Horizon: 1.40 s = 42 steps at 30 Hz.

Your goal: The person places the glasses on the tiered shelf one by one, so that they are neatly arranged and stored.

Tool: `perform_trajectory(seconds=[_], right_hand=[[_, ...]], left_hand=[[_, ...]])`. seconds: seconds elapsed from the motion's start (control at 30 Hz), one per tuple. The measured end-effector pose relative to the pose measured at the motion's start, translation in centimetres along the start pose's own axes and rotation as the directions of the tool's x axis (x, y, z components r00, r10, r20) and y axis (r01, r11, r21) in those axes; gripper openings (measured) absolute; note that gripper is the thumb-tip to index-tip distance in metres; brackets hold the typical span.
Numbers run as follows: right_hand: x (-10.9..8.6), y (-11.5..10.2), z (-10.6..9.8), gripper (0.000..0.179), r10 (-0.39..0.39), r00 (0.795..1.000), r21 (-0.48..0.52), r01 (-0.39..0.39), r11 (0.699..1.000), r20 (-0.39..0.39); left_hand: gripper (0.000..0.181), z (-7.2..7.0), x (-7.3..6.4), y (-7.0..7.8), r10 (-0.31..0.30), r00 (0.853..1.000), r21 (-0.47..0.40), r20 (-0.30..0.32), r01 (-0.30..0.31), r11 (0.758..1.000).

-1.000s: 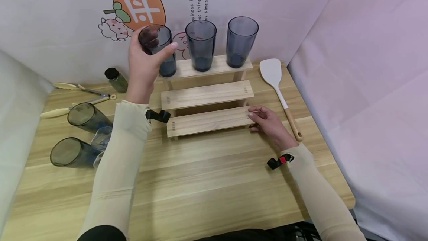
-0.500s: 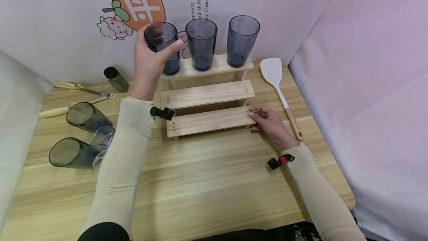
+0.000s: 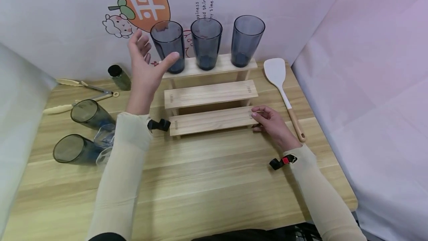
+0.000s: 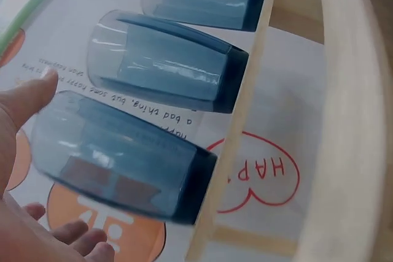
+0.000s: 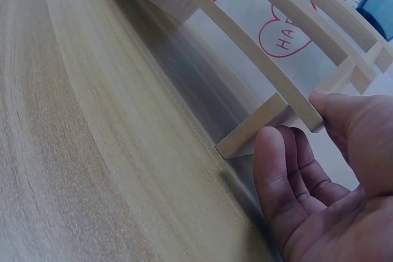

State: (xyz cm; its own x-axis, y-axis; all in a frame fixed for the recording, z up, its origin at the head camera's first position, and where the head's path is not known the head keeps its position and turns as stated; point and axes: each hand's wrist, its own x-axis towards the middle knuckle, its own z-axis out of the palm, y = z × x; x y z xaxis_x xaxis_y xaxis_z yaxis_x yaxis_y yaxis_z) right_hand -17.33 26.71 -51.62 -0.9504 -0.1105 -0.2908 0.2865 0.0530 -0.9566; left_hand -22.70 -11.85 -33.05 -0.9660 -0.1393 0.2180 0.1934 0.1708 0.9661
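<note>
Three blue-grey glass tumblers stand upright in a row on the top tier of a three-step wooden rack [image 3: 211, 95]: a left tumbler [image 3: 172, 49], a middle tumbler [image 3: 206, 45] and a right tumbler [image 3: 247, 40]. My left hand [image 3: 145, 68] is just left of the left tumbler, fingers spread and thumb in front of the glass. In the left wrist view a gap shows between the fingers and that tumbler [image 4: 123, 157]. My right hand [image 3: 272, 124] holds the right end of the lowest tier, its thumb [image 5: 344, 111] at the board's end and its fingers curled below.
Two more tumblers [image 3: 90, 114] lie on the table's left side, with clear glassware [image 3: 105, 137] beside them, partly behind the left sleeve. Tongs [image 3: 97, 94] and a black-capped jar [image 3: 120, 78] are farther back. A white spatula [image 3: 277, 75] with a wooden handle lies right of the rack.
The left hand moved the left tumbler rightward along the top tier, then let go and drew back to the left with fingers spreading. The right hand stays at the rack's lowest tier.
</note>
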Motion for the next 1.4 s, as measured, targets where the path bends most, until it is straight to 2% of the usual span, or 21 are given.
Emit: perform_trajectory(seconds=[0.17, 0.37, 0.47, 0.67, 0.87, 1.0, 1.17, 1.3, 1.4], right_hand=[[-0.1, -0.1, 0.0, 0.036, 0.001, 1.0, -0.002, -0.001, 1.0, -0.008], [0.0, 0.0, 0.1, 0.037, -0.007, 1.0, -0.004, 0.007, 1.0, -0.005], [0.0, 0.0, 0.0, 0.037, -0.011, 1.0, 0.003, 0.011, 1.0, -0.005], [0.1, 0.2, 0.0, 0.037, -0.011, 1.0, 0.032, 0.011, 0.999, 0.003], [0.0, 0.2, 0.0, 0.037, -0.004, 1.0, 0.032, 0.004, 0.999, 0.002], [0.0, 0.2, -0.1, 0.038, -0.005, 1.0, 0.03, 0.005, 1.0, -0.003], [-0.1, 0.0, -0.1, 0.038, -0.008, 1.0, 0.028, 0.008, 1.0, -0.002], [-0.1, 0.0, 0.1, 0.037, -0.01, 1.0, 0.025, 0.01, 1.0, -0.003], [-0.1, 0.1, 0.1, 0.037, -0.007, 1.0, 0.029, 0.007, 1.0, -0.009]], left_hand=[[0.098, -1.7, -3.1, -1.6, 0.003, 1.0, 0.032, -0.026, -0.002, 0.999], [0.084, -4.2, -7.2, -3.7, -0.021, 0.999, 0.149, -0.034, 0.026, 0.988], [0.079, -5.7, -8.9, -4.5, -0.02, 0.998, 0.204, -0.059, 0.032, 0.979], [0.064, -9.3, -11.3, -5.8, -0.01, 0.99, 0.239, -0.141, 0.044, 0.97], [0.058, -11.9, -13.5, -6.6, -0.003, 0.971, 0.303, -0.24, 0.078, 0.95], [0.055, -12.4, -14.4, -7.0, 0.014, 0.965, 0.32, -0.261, 0.072, 0.945], [0.053, -12.1, -15.4, -7.7, 0.041, 0.968, 0.355, -0.246, 0.05, 0.934], [0.051, -11.7, -16.7, -8.8, 0.11, 0.97, 0.395, -0.219, -0.015, 0.919], [0.05, -11.5, -17.8, -9.5, 0.181, 0.959, 0.45, -0.217, -0.067, 0.89]])
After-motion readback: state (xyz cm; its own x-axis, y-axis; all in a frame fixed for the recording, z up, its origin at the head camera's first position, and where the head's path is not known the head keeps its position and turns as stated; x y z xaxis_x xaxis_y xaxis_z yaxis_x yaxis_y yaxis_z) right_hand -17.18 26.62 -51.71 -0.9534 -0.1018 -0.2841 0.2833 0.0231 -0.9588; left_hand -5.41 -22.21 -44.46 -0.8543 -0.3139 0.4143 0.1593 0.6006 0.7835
